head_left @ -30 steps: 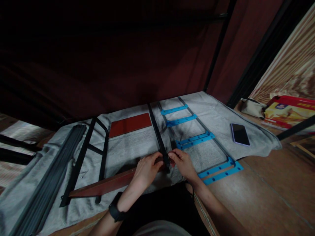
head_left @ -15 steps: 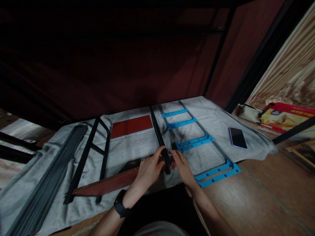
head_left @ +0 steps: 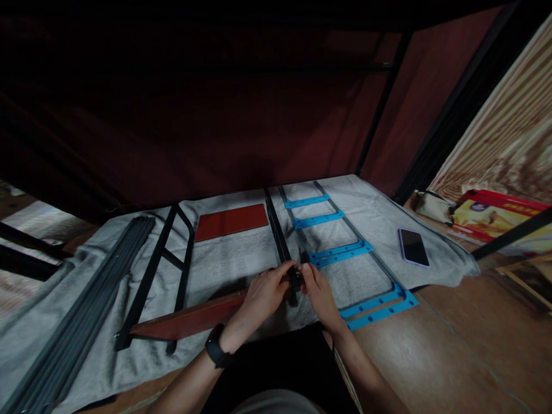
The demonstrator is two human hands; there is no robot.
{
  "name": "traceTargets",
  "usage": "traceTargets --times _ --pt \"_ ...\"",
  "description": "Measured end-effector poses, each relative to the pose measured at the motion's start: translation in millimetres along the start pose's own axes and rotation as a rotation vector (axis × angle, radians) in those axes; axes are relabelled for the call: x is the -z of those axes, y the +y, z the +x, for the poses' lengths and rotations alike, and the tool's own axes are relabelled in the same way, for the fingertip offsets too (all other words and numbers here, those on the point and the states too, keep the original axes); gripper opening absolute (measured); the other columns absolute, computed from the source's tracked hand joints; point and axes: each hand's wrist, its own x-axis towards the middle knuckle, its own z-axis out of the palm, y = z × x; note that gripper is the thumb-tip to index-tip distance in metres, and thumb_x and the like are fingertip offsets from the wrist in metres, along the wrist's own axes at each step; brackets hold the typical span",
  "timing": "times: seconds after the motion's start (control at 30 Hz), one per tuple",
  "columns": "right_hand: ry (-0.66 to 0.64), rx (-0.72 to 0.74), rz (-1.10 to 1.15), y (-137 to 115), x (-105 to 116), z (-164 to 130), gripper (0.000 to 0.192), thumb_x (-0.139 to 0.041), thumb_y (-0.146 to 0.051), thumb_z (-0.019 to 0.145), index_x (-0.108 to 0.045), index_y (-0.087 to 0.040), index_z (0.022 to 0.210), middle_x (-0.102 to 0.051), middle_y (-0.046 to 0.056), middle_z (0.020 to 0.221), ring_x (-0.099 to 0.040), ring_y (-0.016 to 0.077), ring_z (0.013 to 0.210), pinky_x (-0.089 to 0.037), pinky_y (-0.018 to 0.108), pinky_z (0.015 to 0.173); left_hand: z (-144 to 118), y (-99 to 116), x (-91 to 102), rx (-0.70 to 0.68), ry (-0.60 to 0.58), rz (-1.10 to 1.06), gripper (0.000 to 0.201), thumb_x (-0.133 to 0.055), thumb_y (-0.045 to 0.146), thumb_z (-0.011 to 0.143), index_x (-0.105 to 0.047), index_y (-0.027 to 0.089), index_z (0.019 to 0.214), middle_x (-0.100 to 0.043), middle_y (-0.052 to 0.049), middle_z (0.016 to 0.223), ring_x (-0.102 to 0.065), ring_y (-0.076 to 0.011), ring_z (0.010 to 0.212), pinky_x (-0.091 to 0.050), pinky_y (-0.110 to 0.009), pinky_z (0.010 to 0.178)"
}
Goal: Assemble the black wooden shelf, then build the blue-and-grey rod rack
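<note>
My left hand (head_left: 268, 292), with a black watch on its wrist, is closed around the near end of a black metal frame (head_left: 279, 233). It lies where the frame meets a reddish-brown board (head_left: 190, 319) standing on edge. At the frame's other side, my right hand (head_left: 318, 290) has its thumb and fingers pinched together; whatever small thing they hold is too hidden to name. The board's far left end meets a second black metal frame (head_left: 150, 275), which has a crossbar. Behind them a flat orange-red board (head_left: 232, 222) rests on the grey cloth (head_left: 224, 261).
Several grey tubes (head_left: 92, 305) lie bundled at left. To the right are blue flat brackets (head_left: 319, 220) joined with grey bars, and a phone (head_left: 414, 247). A red-and-yellow package (head_left: 495, 215) and a pale pouch (head_left: 433, 207) sit on the tiled floor (head_left: 466, 333). A dark red panel (head_left: 241, 132) rises behind.
My right hand's fingers have drawn closer to the frame's near end and pinch there. My left hand keeps its grip. The view has shifted slightly.
</note>
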Motion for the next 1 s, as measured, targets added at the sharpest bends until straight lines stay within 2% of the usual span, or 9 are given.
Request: traceTargets --times 0.1,0.17,0.27,0.33,0.47,0.53,0.67,0.83,1.0 --pt "-0.038 0.006 0.152 1.1 0.1 0.0 0.031 -0.045 -0.052 0.095 -0.058 -0.023 0.093 -0.06 -0.001 0.076 -0.059 0.0147 0.067 -0.047 0.026 0.063 0.2 -2.7 -1.4 -0.014 0.003 -0.014 0.054 -0.048 0.013 0.088 -0.052 0.028 0.139 -0.07 -0.004 0.122 -0.064 -0.0204 0.115 -0.047 -0.033 0.1" --pt "-0.061 -0.007 0.136 3.3 -0.8 0.6 0.03 -0.05 -0.051 0.093 -0.056 -0.023 0.086 -0.057 -0.003 0.069 -0.056 0.0138 0.061 -0.045 0.026 0.059 0.3 -4.9 -2.9 -0.028 0.007 -0.021 0.055 -0.047 0.012 0.087 -0.051 0.026 0.14 -0.069 -0.005 0.124 -0.063 -0.0206 0.116 -0.047 -0.033 0.101" --pt "-0.051 -0.02 -0.022 4.9 -1.5 1.0 0.039 -0.044 -0.053 0.096 -0.054 -0.022 0.075 -0.053 -0.003 0.059 -0.053 0.0141 0.056 -0.039 0.026 0.055 0.5 -7.2 -3.7 -0.052 0.01 -0.056 0.057 -0.047 0.01 0.086 -0.05 0.025 0.14 -0.067 -0.005 0.127 -0.063 -0.0199 0.115 -0.047 -0.032 0.101" --pt "-0.028 -0.018 -0.077 4.6 -0.4 0.5 0.042 -0.04 -0.054 0.097 -0.057 -0.022 0.076 -0.055 -0.001 0.061 -0.054 0.0152 0.058 -0.04 0.027 0.057 0.5 -7.3 -2.7 -0.07 0.006 -0.092 0.057 -0.048 0.01 0.085 -0.051 0.026 0.139 -0.069 -0.004 0.124 -0.065 -0.0192 0.112 -0.048 -0.031 0.099" --pt "-0.032 -0.018 0.104 4.7 2.4 1.3 0.035 -0.044 -0.055 0.095 -0.058 -0.023 0.094 -0.06 0.0 0.074 -0.059 0.0162 0.067 -0.046 0.028 0.063 0.3 -5.5 0.2 -0.072 0.007 -0.124 0.055 -0.05 0.011 0.084 -0.054 0.026 0.136 -0.07 -0.003 0.12 -0.066 -0.0192 0.108 -0.049 -0.03 0.095" --pt "-0.066 0.003 0.117 5.9 1.9 2.7 0.035 -0.047 -0.056 0.093 -0.057 -0.023 0.089 -0.058 -0.002 0.072 -0.058 0.0155 0.067 -0.046 0.027 0.063 0.5 -4.9 0.9 -0.068 0.012 -0.115 0.055 -0.05 0.011 0.084 -0.054 0.025 0.136 -0.07 -0.004 0.12 -0.065 -0.0195 0.109 -0.049 -0.031 0.096" --pt "-0.036 -0.021 -0.08 7.4 0.4 3.8 0.047 -0.039 -0.059 0.095 -0.056 -0.022 0.073 -0.052 -0.001 0.062 -0.051 0.0153 0.061 -0.039 0.027 0.059 1.4 -5.5 0.9 -0.082 0.006 -0.116 0.055 -0.05 0.01 0.084 -0.054 0.027 0.136 -0.069 -0.003 0.122 -0.065 -0.0191 0.109 -0.048 -0.03 0.098" --pt "-0.029 -0.041 0.107 6.9 0.4 2.5 0.041 -0.044 -0.061 0.093 -0.058 -0.024 0.087 -0.056 -0.001 0.069 -0.055 0.0166 0.065 -0.043 0.028 0.061 2.0 -6.9 -0.5 -0.044 -0.002 -0.115 0.055 -0.053 0.011 0.084 -0.055 0.026 0.136 -0.068 -0.004 0.124 -0.064 -0.0204 0.112 -0.048 -0.031 0.098" --pt "-0.031 -0.04 -0.059 6.1 -1.9 3.4 0.043 -0.042 -0.059 0.094 -0.058 -0.023 0.077 -0.056 0.0 0.065 -0.053 0.0172 0.063 -0.04 0.029 0.06 2.6 -9.1 -1.7 -0.041 0.006 -0.105 0.056 -0.053 0.011 0.084 -0.054 0.027 0.137 -0.068 -0.004 0.124 -0.064 -0.0206 0.112 -0.048 -0.032 0.099"
